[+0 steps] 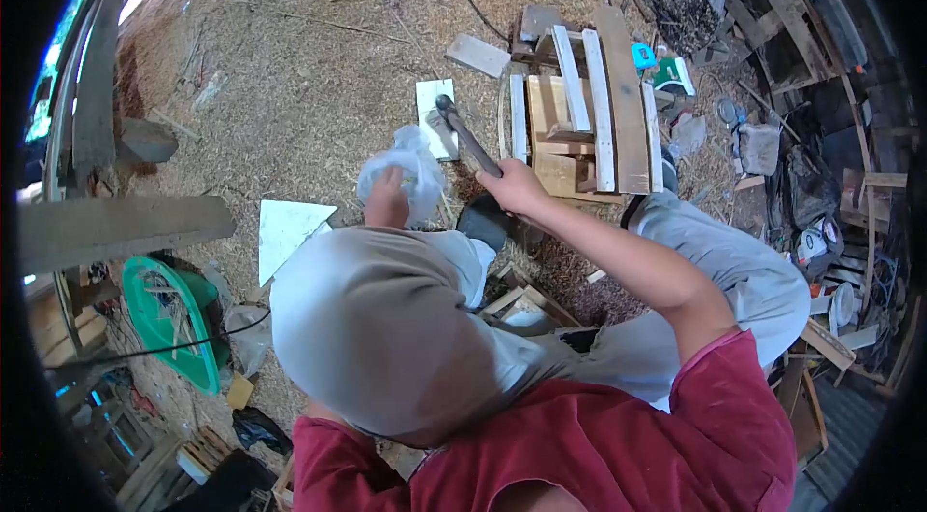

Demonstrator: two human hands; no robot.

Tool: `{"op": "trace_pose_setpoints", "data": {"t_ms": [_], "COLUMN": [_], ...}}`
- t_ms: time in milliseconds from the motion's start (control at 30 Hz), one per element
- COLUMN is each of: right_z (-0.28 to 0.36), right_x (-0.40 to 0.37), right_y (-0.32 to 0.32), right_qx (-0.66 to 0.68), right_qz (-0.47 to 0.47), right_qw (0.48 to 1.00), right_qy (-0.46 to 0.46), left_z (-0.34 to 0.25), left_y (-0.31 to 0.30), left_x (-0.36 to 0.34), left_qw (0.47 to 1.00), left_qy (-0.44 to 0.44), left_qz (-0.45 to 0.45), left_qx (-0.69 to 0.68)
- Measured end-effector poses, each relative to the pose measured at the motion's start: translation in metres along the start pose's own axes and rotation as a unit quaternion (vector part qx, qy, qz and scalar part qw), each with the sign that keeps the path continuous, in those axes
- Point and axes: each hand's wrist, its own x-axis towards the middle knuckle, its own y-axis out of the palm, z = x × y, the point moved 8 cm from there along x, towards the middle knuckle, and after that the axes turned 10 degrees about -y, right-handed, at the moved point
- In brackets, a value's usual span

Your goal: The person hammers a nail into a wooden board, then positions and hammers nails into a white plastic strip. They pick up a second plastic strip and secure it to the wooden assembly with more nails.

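- Hammer (467,136): it is raised over the sawdust floor (319,77), its head far and left over a white board (434,95). The right hand (512,188) has its grip clenched on the near end of the handle.
- Left hand (386,202): it touches a clear plastic bag (409,167). Its fingers are lost in the folds, so I cannot tell whether the grip is closed.
- Any print on the teal object (644,55) is too small to read.
- A grey knee (372,324) hides the left forearm.
- Slatted wooden frame (591,111): it lies just right of the hammer. Open floor stretches far and left, and clutter crowds the right edge.
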Motion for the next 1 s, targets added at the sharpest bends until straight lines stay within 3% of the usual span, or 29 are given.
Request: {"op": "trace_pose_setpoints", "data": {"t_ms": [133,267,667,1000], "right_z": [0.017,0.012,-0.031,-0.043], "right_x": [0.019,0.045,0.066,0.025], "right_y": [0.012,0.033,0.075,0.108], "right_qx": [-0.056,-0.058,-0.097,-0.061], "right_qz": [-0.102,-0.077,-0.037,-0.058], "right_qw": [0.986,0.993,0.993,0.995], "right_qy": [-0.118,-0.061,-0.061,-0.049], "left_z": [-0.016,0.012,0.035,0.04], "left_y": [-0.021,-0.001,0.025,0.033], "left_x": [0.035,0.041,0.017,0.021], "left_qw": [0.996,0.999,0.964,0.954], "left_qy": [0.058,-0.022,0.026,0.003], "left_qz": [-0.023,0.043,-0.103,-0.082], "left_qx": [-0.064,0.013,0.245,0.288]}}
